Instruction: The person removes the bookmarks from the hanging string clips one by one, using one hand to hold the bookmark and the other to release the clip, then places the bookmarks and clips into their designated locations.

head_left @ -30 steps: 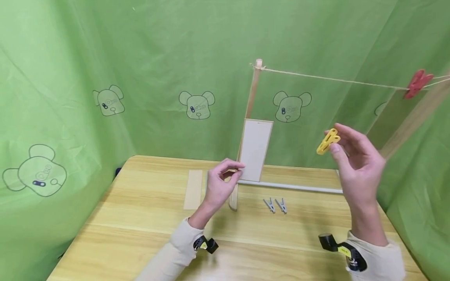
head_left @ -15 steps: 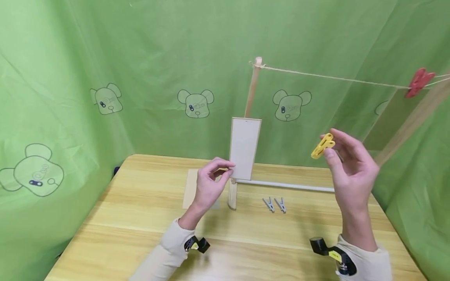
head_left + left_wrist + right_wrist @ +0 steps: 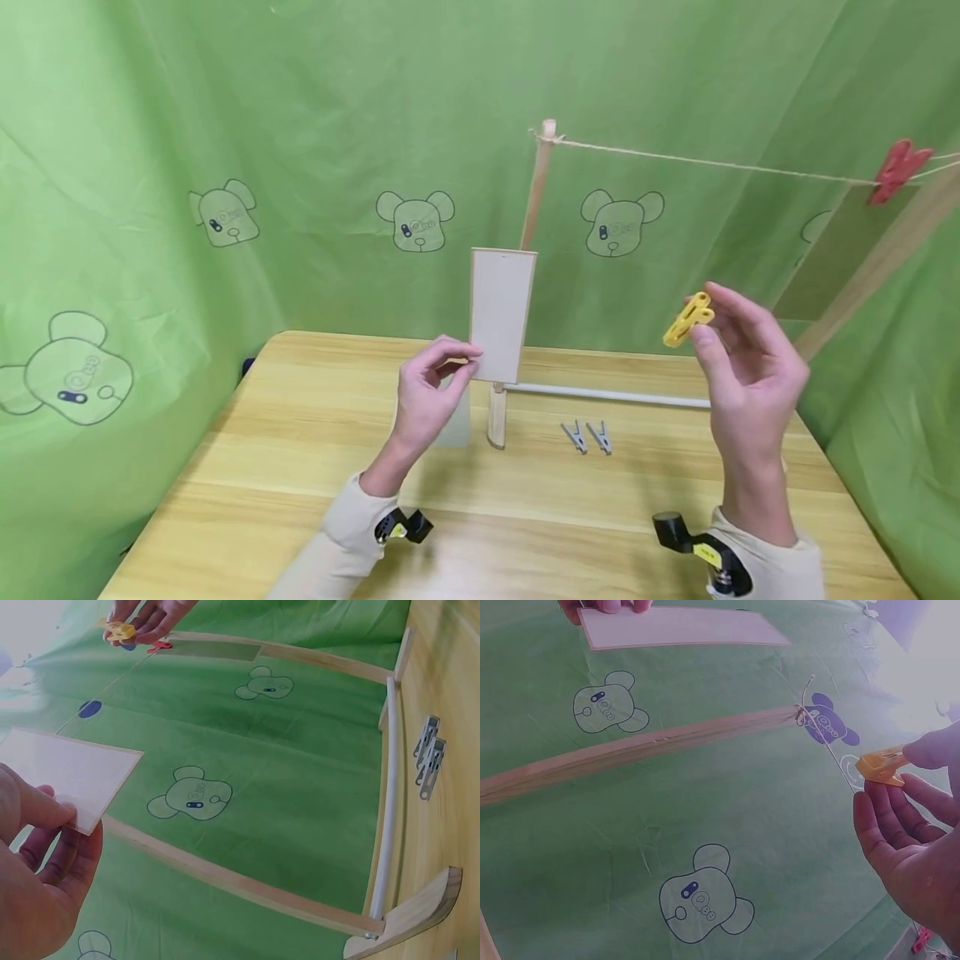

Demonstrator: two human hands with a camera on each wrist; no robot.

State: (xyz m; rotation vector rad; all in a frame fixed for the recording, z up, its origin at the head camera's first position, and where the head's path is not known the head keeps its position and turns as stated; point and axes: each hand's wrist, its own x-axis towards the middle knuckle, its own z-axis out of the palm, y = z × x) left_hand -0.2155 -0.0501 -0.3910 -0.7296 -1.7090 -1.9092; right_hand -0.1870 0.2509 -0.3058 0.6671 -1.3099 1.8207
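Note:
A white rectangular card (image 3: 501,312) with a tan edge stands upright in the air, pinched at its lower left by the fingers and thumb of my left hand (image 3: 431,392). Behind it rises the wooden post of the line frame. Over on the right, my right hand (image 3: 757,383) pinches a yellow clothespin (image 3: 686,321) between thumb and fingers, below the string (image 3: 697,162). The left wrist view shows the same card (image 3: 71,772) close up, gripped at a corner. In the right wrist view the clothespin (image 3: 883,765) points away from the palm.
A red clothespin (image 3: 898,171) on the string holds a greenish sheet (image 3: 840,254). Two grey clothespins (image 3: 587,437) lie on the wooden table (image 3: 525,517). A pale sheet (image 3: 455,423) lies partly behind the left hand. A white bar (image 3: 607,395) joins the frame's feet.
My left hand has carried the card leftward, so it now overlaps the post's left side. My right hand has shifted slightly left and down with the yellow clothespin.

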